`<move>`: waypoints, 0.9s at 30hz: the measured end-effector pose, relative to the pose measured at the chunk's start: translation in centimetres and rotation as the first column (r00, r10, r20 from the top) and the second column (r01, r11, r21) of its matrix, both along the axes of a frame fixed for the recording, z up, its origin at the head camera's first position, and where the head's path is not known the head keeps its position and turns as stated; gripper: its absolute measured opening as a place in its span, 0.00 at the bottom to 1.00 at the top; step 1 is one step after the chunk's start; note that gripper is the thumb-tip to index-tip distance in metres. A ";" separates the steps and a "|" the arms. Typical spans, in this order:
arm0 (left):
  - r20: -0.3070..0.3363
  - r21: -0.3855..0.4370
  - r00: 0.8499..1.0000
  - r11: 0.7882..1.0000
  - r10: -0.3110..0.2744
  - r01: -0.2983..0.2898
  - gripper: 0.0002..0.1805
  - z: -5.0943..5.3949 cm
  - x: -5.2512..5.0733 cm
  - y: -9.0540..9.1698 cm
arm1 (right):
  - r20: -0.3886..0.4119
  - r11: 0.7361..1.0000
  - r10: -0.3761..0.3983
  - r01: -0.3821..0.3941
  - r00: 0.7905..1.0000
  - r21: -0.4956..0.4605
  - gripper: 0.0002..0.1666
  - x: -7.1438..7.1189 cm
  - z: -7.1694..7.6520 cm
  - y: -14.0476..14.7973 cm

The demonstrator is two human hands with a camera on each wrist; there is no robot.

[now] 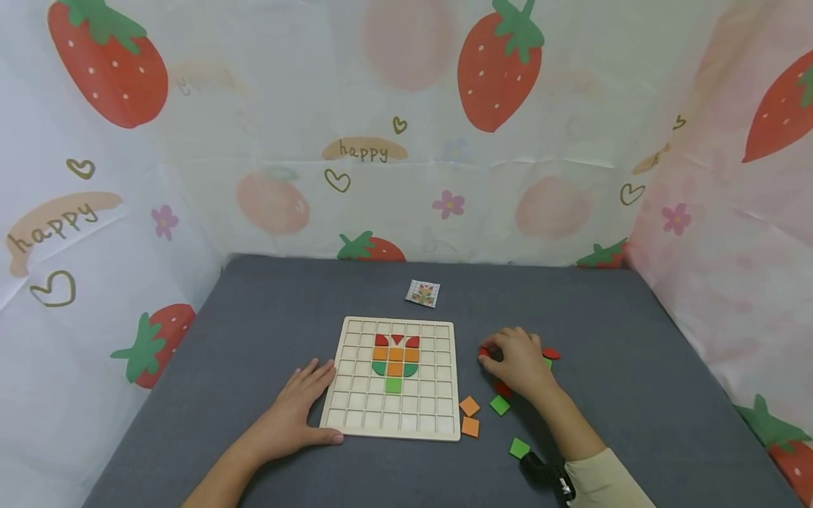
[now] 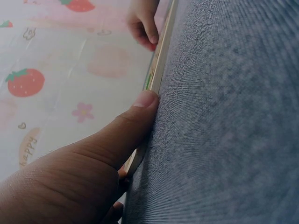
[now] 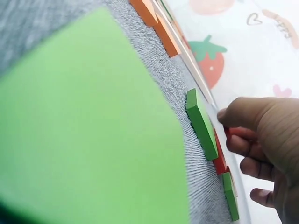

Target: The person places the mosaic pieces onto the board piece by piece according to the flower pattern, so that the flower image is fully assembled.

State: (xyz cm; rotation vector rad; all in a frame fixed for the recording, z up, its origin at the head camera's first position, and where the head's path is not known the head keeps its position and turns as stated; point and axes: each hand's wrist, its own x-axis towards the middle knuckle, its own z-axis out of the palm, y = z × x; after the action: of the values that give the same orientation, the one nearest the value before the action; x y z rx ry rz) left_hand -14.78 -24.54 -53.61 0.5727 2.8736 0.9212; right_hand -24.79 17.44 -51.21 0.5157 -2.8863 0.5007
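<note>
A light wooden grid board (image 1: pixel 432 416) lies on the grey cloth. Set in its cells is a flower-like pattern: red shapes (image 1: pixel 412 342) on top, orange squares (image 1: pixel 395 369) in the middle, green rounded pieces (image 1: pixel 411 370) at the sides and a light green square (image 1: pixel 393 385) below. My left hand (image 1: pixel 295 403) rests against the board's left side, fingers spread, its thumb (image 2: pixel 140 109) at the near-left corner. To the right of the board, my right hand (image 1: pixel 519 361) pinches a small red tile (image 1: pixel 484 352) between thumb and fingers; its exact shape is mostly hidden.
Right of the board lie loose orange squares (image 1: pixel 470 427), green squares (image 1: pixel 500 405) and red pieces (image 1: pixel 551 353), some partly under the right hand. A small pattern card (image 1: pixel 422 293) lies beyond the board. Strawberry-printed curtains (image 1: pixel 495 212) surround the table.
</note>
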 end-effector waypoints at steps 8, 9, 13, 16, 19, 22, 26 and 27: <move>0.007 0.000 1.000 1.000 0.003 -0.003 0.65 -0.1 -0.1 0.0 | -0.029 0.998 0.032 -0.033 0.999 -0.044 0.14 0.3 1.3 -0.8; 0.009 0.002 1.000 1.000 0.002 -0.002 0.65 -0.2 -0.1 -0.1 | -0.032 0.998 0.039 -0.041 0.999 -0.053 0.14 0.4 1.6 -0.9; 0.013 0.005 1.000 1.000 0.002 -0.002 0.66 -0.4 -0.2 -0.1 | -0.047 0.992 0.080 -0.084 0.996 -0.097 0.15 0.8 2.5 -1.5; 0.008 0.005 1.000 1.000 0.002 -0.002 0.66 -0.4 -0.2 -0.1 | -0.069 0.985 0.113 -0.121 0.991 -0.122 0.15 1.2 3.3 -2.2; 0.007 0.006 1.000 1.000 0.003 -0.003 0.66 -0.4 -0.2 -0.2 | -0.086 0.980 0.139 -0.150 0.987 -0.134 0.14 1.6 4.0 -3.2; 0.007 0.001 1.000 1.000 0.002 -0.002 0.66 -0.4 -0.2 -0.2 | -0.098 0.974 0.162 -0.175 0.982 -0.141 0.13 1.9 4.5 -4.2; 0.008 0.003 1.000 1.000 0.002 -0.002 0.66 -0.4 -0.2 -0.1 | -0.114 0.968 0.191 -0.206 0.975 -0.142 0.12 2.2 5.3 -5.6; 0.006 0.003 1.000 1.000 0.002 -0.002 0.66 -0.4 -0.2 -0.1 | -0.117 0.968 0.195 -0.211 0.974 -0.139 0.12 2.3 5.4 -5.9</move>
State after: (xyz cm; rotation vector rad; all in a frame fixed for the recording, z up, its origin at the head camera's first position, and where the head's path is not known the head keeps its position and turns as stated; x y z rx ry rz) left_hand -14.99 -24.63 -54.00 0.5665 2.8687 0.9261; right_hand -22.47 11.50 -45.79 0.7926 -2.6849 0.6947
